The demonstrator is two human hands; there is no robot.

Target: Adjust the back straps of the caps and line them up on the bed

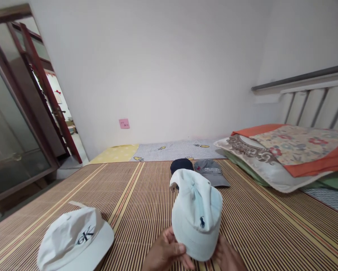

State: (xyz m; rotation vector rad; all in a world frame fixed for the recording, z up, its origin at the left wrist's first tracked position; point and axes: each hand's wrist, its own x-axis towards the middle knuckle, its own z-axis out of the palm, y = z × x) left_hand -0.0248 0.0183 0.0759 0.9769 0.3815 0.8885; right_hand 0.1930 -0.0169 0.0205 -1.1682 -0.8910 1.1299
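Observation:
A pale blue-white baseball cap (190,210) with a small dark horse-rider emblem is held up in front of me, its brim toward me. My left hand (165,250) grips the brim's left edge, thumb on top and fingers beneath. On the brim's right side is my right hand (228,254), closed on it, with its fingertips partly hidden behind the cap. A white cap (73,241) with dark "CK" lettering lies at the lower left. Behind the held cap are a navy cap (181,164), partly covered, and a grey cap (212,172) with white lettering.
A striped bamboo mat (140,210) covers the bed. Stacked pillows (270,158) lie at the right, near a white slatted headboard (312,107). Patterned bedding (171,150) shows along the wall. An open door (49,94) stands at the left.

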